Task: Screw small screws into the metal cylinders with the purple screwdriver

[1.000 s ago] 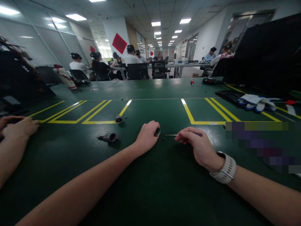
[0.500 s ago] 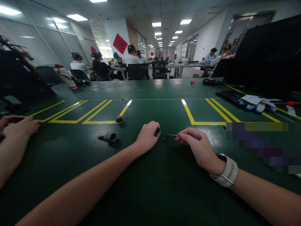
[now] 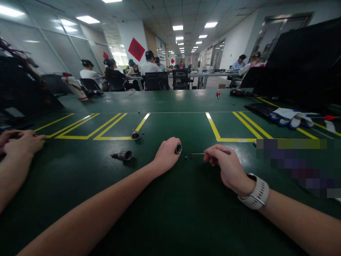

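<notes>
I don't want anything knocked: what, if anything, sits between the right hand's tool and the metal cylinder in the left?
One small dark piece lies on the green tabletop between the thin-shafted tool in the right hand and the hollow metal cylinder in the left hand; nothing larger is visible there.

The bare right hand (image 3: 220,160) has shifted slightly toward three o'clock; the tip of its purple-handled tool with a thin silver metal shaft (image 3: 198,154), previously at one o'clock of the small dark metal piece (image 3: 185,157), now lies at three o'clock.
</notes>
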Available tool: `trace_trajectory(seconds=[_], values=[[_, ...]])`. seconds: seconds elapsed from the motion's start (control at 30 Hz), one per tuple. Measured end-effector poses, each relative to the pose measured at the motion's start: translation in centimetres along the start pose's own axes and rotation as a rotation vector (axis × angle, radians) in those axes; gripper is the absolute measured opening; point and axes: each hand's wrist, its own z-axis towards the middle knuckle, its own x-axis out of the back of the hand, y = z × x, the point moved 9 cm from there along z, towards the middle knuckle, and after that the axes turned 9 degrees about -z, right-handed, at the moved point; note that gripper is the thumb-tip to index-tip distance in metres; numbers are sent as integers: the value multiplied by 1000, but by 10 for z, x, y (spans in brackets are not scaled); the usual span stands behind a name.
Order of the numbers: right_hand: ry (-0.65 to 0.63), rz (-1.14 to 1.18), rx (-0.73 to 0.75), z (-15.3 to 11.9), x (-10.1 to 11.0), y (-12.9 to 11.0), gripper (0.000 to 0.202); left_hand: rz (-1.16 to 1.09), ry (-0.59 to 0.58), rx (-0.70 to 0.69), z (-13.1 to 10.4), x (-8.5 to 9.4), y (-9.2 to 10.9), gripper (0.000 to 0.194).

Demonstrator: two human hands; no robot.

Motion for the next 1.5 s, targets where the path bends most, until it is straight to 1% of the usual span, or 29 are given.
trace_trajectory(seconds=[0.07,0.13,0.27,0.4,0.47,0.53,0.63,0.7,0.8,0.9,0.93,1.0,1.07,1.1,1.17,1.23,1.3,1.33,1.4,1.43,1.5], values=[[25,34,-50,1,3,4,12,-11,2,0,0,0,-1,9],[32,15,-49,2,4,4,12,-19,-2,7,0,-1,-2,10],[27,-44,53,-1,3,-2,14,-6,-12,37,-1,-1,-5,10],[23,22,140,-4,4,-11,12,-20,-3,53,-1,0,-5,8],[-8,47,163,-6,3,-17,11,-38,-1,50,0,-1,-4,6],[-77,34,188,-9,-2,-25,11,-55,-12,44,0,-2,-3,5],[-221,-114,286,-15,-17,-41,14,-51,-17,18,1,-3,0,5],[-295,-265,392,-21,-27,-52,14,-31,-15,-8,2,-3,3,6],[-328,-468,584,-29,-39,-63,15,3,-21,-54,2,-3,8,5],[-336,-639,763,-39,-48,-67,20,53,-51,-84,2,-5,13,4],[-333,-691,798,-42,-50,-66,21,73,-62,-87,2,-6,15,4],[-314,-752,815,-43,-51,-65,22,111,-77,-93,2,-7,18,5],[-284,-716,760,-40,-47,-65,19,133,-85,-108,1,-8,20,7],[-272,-658,702,-36,-44,-63,17,137,-87,-117,1,-9,21,7],[-264,-484,516,-25,-35,-54,14,130,-89,-130,0,-9,22,6],[-279,-249,293,-14,-29,-37,14,98,-88,-143,-1,-8,22,6],[-308,-3,95,-7,-27,-20,14,42,-82,-149,-1,-7,22,7],[-323,102,23,-6,-27,-13,14,12,-76,-151,-1,-6,21,8],[-359,235,-70,-4,-30,-5,14,-40,-62,-156,0,-4,21,9],[-368,259,-85,-4,-31,-3,14,-54,-56,-159,0,-3,21,10],[-355,210,-41,-5,-31,-7,16,-55,-49,-154,0,-3,19,9]])
